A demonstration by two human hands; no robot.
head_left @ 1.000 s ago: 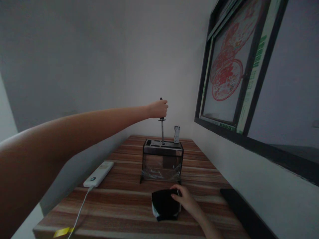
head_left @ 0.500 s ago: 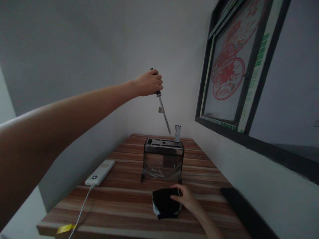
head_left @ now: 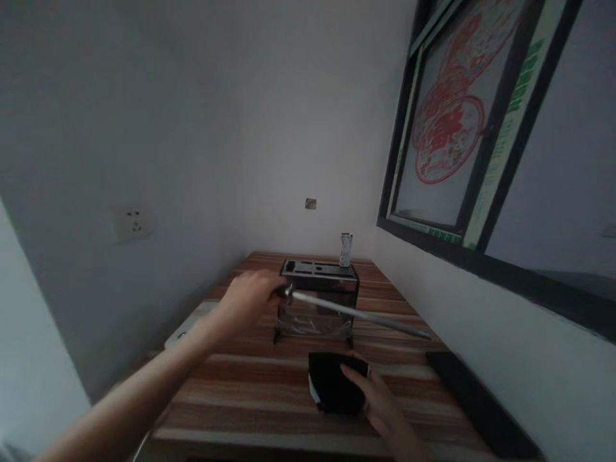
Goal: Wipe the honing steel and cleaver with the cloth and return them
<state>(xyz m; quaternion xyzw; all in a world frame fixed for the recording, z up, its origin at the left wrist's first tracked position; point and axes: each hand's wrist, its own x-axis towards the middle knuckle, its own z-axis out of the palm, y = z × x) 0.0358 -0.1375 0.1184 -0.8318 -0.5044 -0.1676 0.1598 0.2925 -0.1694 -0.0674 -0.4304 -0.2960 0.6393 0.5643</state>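
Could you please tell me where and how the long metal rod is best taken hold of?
Probably by its dark handle, coming from the picture's left, where the left hand holds it. The handle is at the left end, a small guard sets it apart, and the slim metal rod slants down to the right, so closing the fingers behind the guard looks surest.

From here I see a bare left hand (head_left: pixel 253 292) and a bare right hand (head_left: pixel 378 394). Behind each grip, the slim forearm (head_left: pixel 163 377) is bare too.
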